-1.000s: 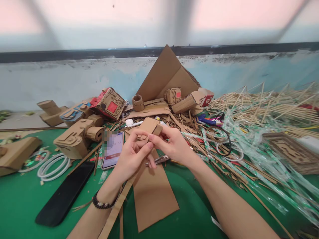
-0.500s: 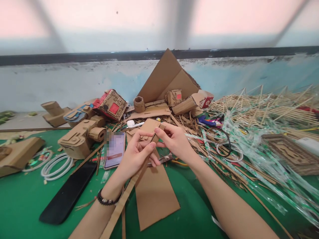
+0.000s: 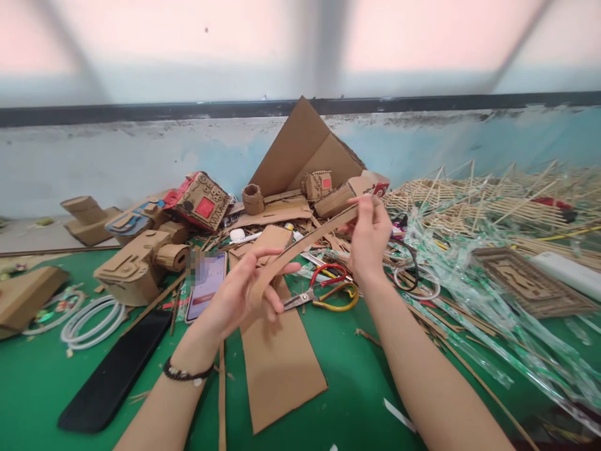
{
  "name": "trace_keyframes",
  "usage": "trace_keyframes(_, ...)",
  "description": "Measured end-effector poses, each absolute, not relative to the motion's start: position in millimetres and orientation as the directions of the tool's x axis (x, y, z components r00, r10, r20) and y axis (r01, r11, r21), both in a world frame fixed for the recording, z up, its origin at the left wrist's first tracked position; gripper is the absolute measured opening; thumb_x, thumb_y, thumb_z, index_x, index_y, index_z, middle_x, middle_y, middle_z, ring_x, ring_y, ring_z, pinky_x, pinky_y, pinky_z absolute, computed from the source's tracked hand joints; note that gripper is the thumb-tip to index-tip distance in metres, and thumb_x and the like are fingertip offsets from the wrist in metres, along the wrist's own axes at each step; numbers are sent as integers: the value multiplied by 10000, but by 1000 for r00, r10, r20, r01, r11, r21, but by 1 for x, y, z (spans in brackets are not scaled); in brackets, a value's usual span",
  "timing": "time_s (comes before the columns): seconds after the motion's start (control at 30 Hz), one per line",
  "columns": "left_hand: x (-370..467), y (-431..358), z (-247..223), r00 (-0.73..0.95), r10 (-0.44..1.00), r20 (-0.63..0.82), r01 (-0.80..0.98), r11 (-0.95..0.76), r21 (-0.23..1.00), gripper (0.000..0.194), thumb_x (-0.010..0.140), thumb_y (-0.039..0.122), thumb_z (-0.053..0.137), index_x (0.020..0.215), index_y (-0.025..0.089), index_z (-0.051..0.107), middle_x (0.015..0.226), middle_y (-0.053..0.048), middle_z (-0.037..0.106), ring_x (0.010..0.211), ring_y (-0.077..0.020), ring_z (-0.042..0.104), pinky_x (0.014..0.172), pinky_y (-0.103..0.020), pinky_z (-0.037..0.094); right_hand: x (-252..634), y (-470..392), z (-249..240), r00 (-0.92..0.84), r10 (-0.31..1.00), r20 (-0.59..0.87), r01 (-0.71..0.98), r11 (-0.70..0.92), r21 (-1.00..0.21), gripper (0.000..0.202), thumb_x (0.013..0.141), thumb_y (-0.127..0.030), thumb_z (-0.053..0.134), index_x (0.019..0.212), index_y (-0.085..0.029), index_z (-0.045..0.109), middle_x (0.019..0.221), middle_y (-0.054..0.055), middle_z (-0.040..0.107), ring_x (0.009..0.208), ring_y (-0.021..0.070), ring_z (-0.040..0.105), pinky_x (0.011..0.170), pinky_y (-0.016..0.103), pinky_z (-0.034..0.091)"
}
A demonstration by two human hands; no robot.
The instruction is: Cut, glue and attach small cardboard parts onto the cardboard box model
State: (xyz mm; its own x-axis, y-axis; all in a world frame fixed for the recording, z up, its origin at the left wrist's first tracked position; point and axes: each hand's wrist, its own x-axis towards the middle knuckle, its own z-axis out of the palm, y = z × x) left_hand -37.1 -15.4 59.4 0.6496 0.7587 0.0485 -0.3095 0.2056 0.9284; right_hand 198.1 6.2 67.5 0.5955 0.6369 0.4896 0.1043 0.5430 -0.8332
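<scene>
A long narrow cardboard strip (image 3: 300,244) stretches between my two hands above the table. My right hand (image 3: 370,235) pinches its far end, thumb and fingertips pressed together. Around the strip's near part, my left hand (image 3: 248,285) has a loose hold, its fingers partly spread and the strip bending against them. Below my left hand lies a flat cardboard sheet (image 3: 284,376) on the green table (image 3: 357,401). Scissors (image 3: 307,295) with one red and one yellow handle loop lie between my hands, blades pointing left.
To the left are a phone (image 3: 206,282), a long black slab (image 3: 117,373), coiled white tubing (image 3: 91,326) and a cardboard camera model (image 3: 134,266). A large cardboard sheet (image 3: 293,144) leans on the wall. Thin sticks (image 3: 451,194) and clear plastic strips (image 3: 451,263) crowd the right.
My right hand has moved right and slightly up with the strip's end, away from my left hand. The strip is drawn out between them, and the scissors are uncovered.
</scene>
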Motion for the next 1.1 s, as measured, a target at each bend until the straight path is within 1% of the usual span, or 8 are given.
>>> trace_keyframes(0.17,-47,-14,65,627,766,140,-425,185,886,369,988,385,703,1325,283,595,1326,-117,744,607,-147,753,458,-216,615,232,23,61,793,487,366,48,549,-835,445,993,-624,507,1110,-215,639,861,32,682,745,162,634,548,229,480)
trace_keyframes(0.27,-45,-14,66,573,793,207,-445,89,891,459,916,435,790,1314,299,606,1201,-88,776,598,-142,731,442,-216,604,232,24,58,771,498,397,72,551,-831,512,981,-667,520,1173,-215,662,795,11,661,739,158,628,580,231,471)
trace_keyframes(0.4,-40,-14,64,450,862,235,-479,10,878,328,860,462,842,985,220,659,632,87,581,359,-20,430,385,-151,514,214,15,63,676,574,462,68,575,-815,645,1022,-728,369,1238,-227,714,711,-15,568,655,150,569,629,265,478)
trace_keyframes(0.53,-39,-12,65,332,919,214,-474,-33,880,436,772,438,918,774,165,578,721,51,557,487,-36,456,365,-113,425,184,0,68,402,755,519,23,558,-830,614,1035,-701,392,1261,-247,737,731,-9,528,680,162,568,684,300,512)
trace_keyframes(0.67,-38,-15,71,359,901,244,-466,-53,883,472,771,466,911,753,164,548,816,-3,624,629,-83,530,482,-160,494,156,-13,67,126,836,535,-138,549,-825,374,984,-573,641,1196,-270,698,725,-47,525,607,125,575,623,282,512)
trace_keyframes(0.8,-38,-19,75,450,848,279,-485,-30,874,372,926,460,767,792,201,535,506,73,440,500,-98,445,546,-216,529,148,-21,69,-26,883,469,-256,448,-857,299,908,-512,767,991,-259,629,691,-80,533,462,79,466,463,240,403)
trace_keyframes(0.93,-43,-22,74,527,825,201,-447,68,892,307,994,424,676,832,217,519,454,125,295,382,-56,169,374,-135,259,155,-24,74,-135,903,408,-102,397,-912,326,868,-506,803,830,-200,697,687,-37,574,545,90,447,492,242,348)
trace_keyframes(1.1,-42,-23,70,556,822,128,-317,67,946,348,995,454,666,819,218,480,448,120,328,381,-49,195,397,-142,208,158,-28,79,-124,889,442,105,454,-885,337,926,-501,734,821,-181,741,736,-5,646,643,121,509,588,258,393)
